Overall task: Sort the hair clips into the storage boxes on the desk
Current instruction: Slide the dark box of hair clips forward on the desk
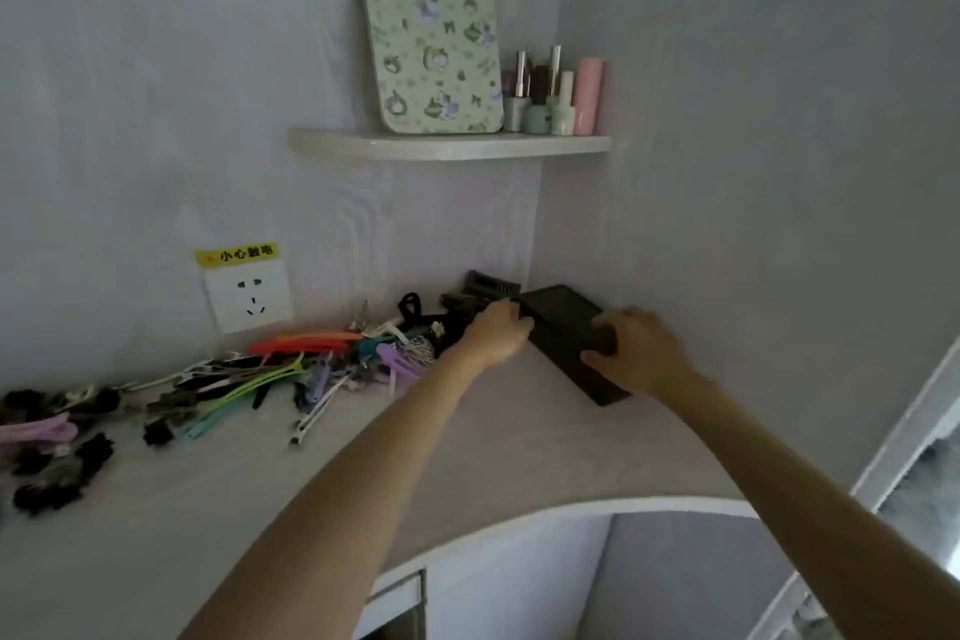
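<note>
Storage box: the flat dark storage box (566, 327) lies on the desk (493, 442) in the far corner, at about 1 o'clock from the desk's middle, close to the right wall.
Your left hand: your left hand (501, 330) grips the box's left far edge, fingers curled over the rim.
Your right hand: your right hand (636, 351) holds the box's right side, thumb and fingers curled round its edge, so both your hands have hold of the one box.
Second box: a slotted dark box (491, 287) stands just behind your left hand at 12 o'clock, against the back wall.
Hair clips: the hair clips (291, 369) lie loose in a long heap from 9 to 11 o'clock of the storage box, with orange, green, purple and black ones mixed; fuzzy black ones sit at the far left end.
Socket: a wall socket (248, 299) with a yellow warning label (236, 255) above it sits at 10 o'clock, above the clips.
Shelf: a small shelf (447, 144) at 12 o'clock carries a floral board (431, 31) leaning on the wall and several bottles (558, 94) just to its right.
</note>
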